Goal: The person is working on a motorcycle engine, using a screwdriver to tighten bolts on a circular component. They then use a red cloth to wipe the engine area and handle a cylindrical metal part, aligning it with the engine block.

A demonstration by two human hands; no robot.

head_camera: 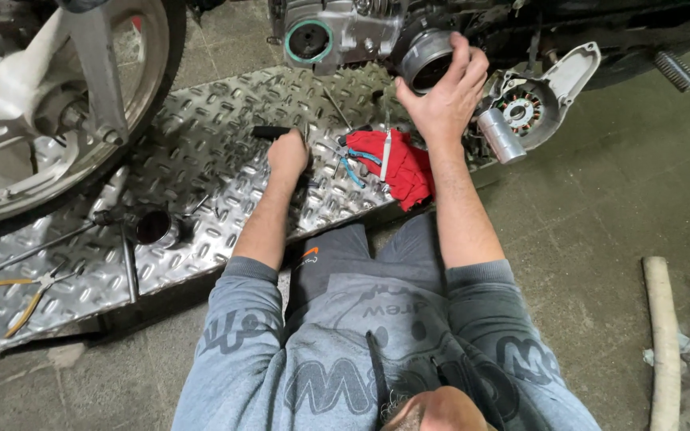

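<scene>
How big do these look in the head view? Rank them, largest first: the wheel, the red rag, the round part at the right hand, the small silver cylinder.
1. Wheel, cut off by the frame.
2. Red rag.
3. Round part under the right hand.
4. Small silver cylinder, though close to the round part.

Person, seen from above: wore a grey-blue sweatshirt with large darker lettering across the chest and on both sleeves. Sleeves were pushed up to just below the elbows, with ribbed cuffs bunched there; forearms bare. A dark drawstring hung at the neck. Dark trousers carried a small orange mark on the thigh. Left hand [288, 152] and right hand [443, 93] were ungloved.
</scene>
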